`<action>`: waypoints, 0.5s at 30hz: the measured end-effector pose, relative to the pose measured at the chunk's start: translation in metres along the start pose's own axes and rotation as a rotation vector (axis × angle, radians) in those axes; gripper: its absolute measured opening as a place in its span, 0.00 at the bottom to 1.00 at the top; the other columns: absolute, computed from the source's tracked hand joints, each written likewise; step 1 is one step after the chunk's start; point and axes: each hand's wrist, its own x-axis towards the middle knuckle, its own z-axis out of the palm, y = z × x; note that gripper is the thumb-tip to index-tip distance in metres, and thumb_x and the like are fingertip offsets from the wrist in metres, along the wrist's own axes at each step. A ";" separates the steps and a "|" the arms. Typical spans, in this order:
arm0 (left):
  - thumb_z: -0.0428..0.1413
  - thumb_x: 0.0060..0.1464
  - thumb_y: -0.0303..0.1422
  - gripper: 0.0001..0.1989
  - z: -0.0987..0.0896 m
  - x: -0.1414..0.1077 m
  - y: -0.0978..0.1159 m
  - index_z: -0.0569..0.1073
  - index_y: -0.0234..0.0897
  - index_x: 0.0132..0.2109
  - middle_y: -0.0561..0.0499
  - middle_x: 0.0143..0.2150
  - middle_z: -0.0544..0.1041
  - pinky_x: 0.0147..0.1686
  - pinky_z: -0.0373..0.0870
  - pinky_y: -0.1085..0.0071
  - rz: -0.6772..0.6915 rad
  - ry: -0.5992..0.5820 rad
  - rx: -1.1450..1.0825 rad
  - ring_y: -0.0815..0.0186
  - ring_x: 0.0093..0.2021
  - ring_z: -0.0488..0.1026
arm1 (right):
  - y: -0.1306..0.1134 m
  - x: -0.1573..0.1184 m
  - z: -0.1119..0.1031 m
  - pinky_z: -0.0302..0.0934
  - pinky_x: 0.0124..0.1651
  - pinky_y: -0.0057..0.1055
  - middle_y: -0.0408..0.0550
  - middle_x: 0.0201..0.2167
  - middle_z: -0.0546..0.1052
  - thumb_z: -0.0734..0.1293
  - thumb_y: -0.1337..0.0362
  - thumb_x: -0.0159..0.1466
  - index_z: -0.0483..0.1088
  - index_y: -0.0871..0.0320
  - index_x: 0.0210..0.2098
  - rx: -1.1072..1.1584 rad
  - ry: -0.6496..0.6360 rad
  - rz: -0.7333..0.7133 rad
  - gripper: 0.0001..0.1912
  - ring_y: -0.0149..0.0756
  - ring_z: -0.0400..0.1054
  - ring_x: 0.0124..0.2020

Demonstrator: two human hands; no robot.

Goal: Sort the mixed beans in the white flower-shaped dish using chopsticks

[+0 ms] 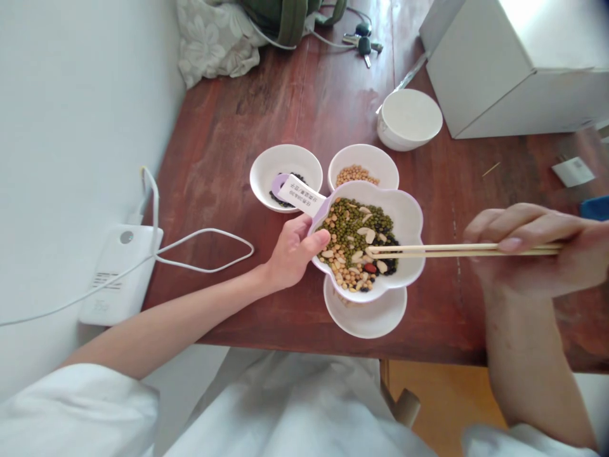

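My left hand (297,251) grips the edge of a flower-shaped bowl (410,222), thumb over the rim beside its lilac handle with a paper label (301,195). Mixed beans (354,222) lie inside: green, yellowish and black ones, pale nut pieces and one red bean. My right hand (528,247) is closed round a pair of wooden chopsticks (442,251), whose tips reach into the beans at a pale piece. Partly under the flower-shaped bowl are a white bowl with yellowish beans (356,174) and a nearer white bowl (366,320). Black beans (297,181) sit in the left white bowl (261,171).
Farther back stands another white bowl (412,120), near a large white box (490,76). Keys (364,44), a green bag (285,19) and floral cloth (209,41) lie at the back. A white power bank (121,273) with a cable (209,231) rests by the left wall.
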 end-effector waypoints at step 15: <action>0.67 0.58 0.59 0.31 0.000 0.002 0.001 0.84 0.35 0.49 0.42 0.44 0.89 0.41 0.82 0.61 0.003 0.009 0.011 0.52 0.41 0.85 | -0.031 -0.015 -0.009 0.70 0.16 0.50 0.58 0.16 0.76 0.55 0.35 0.76 0.87 0.52 0.26 -0.121 -0.188 -0.033 0.42 0.55 0.76 0.18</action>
